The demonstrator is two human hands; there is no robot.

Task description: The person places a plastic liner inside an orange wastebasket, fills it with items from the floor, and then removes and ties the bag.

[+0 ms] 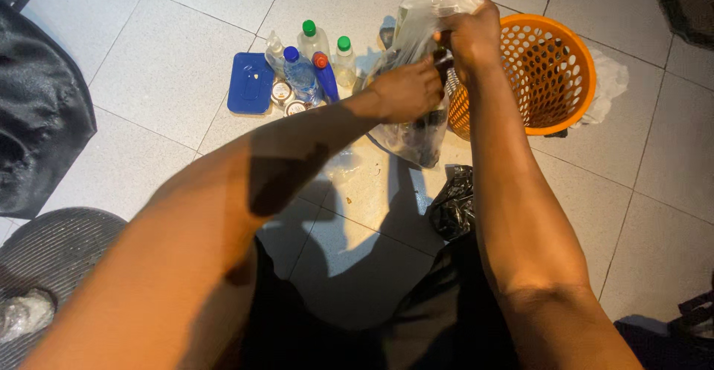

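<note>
Hands work together above the tiled floor (186,58): the right hand (472,39) is clenched on the gathered top of a clear plastic bag (416,128), the left hand (405,87) grips its side lower down. Thin film like this looks light, limp and slippery, likely to tear, so the bunched neck seems the surest hold. An orange basket (558,80) sits just beside it on the right; a cluster of bottles (312,65) and a blue lid (250,81) crowd the left, with open tiles nearer the person.
</note>
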